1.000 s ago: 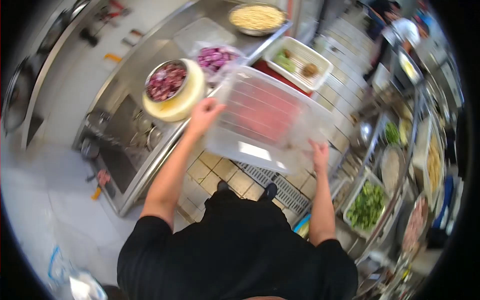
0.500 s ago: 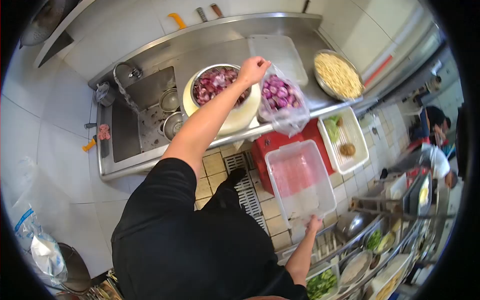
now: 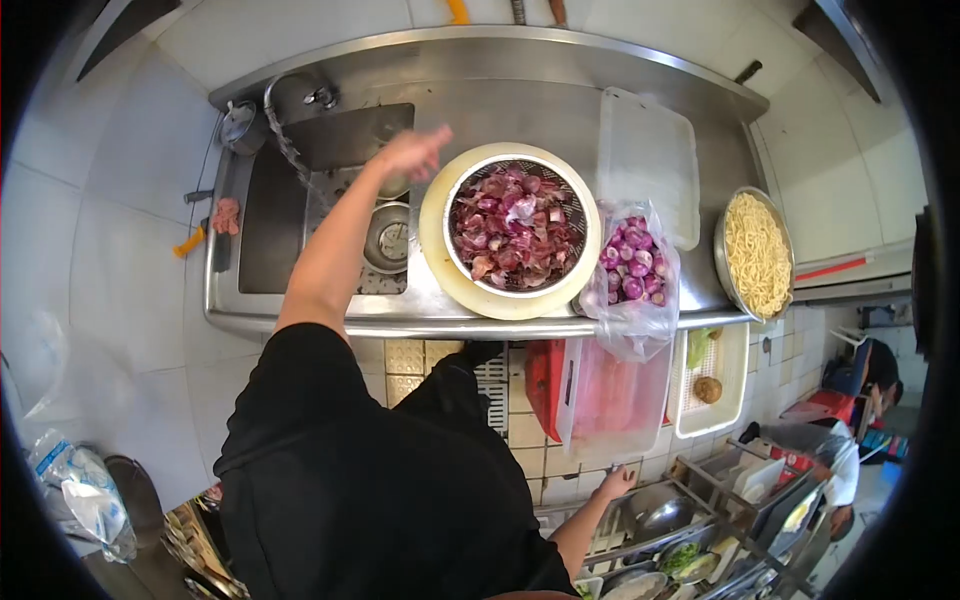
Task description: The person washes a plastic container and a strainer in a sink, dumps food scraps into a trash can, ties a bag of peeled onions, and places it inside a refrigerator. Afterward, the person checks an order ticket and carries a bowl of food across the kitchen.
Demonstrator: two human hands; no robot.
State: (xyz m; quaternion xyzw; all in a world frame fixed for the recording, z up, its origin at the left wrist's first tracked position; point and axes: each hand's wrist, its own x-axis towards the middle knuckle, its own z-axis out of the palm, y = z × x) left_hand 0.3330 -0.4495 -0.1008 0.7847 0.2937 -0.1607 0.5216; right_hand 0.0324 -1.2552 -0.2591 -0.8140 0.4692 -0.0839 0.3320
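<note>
My left hand (image 3: 412, 155) is over the back right edge of the sink (image 3: 270, 215), fingers apart and a little blurred, holding nothing. Just right of it, a colander (image 3: 517, 220) of red onion pieces and skins rests on a round pale board (image 3: 440, 262). A clear bag of purple onions (image 3: 633, 262) lies beside the board at the counter's front edge. Below the bag, a clear plastic bin (image 3: 612, 400) stands over a red surface. My right hand (image 3: 618, 484) is a little below the bin, apart from it, with nothing visible in it; its fingers are small and loosely bent.
Water runs from the faucet (image 3: 320, 97) into the sink. A bowl of noodles (image 3: 757, 255) and a translucent lid (image 3: 648, 165) lie on the counter's right. A white basket (image 3: 712, 385) stands beside the bin. Racks (image 3: 700, 480) fill the lower right; two people are beyond.
The view has turned towards the sink. My left hand has moved from near the onion bag to over the sink. My right hand has let go of the clear bin, which is now down by the counter.
</note>
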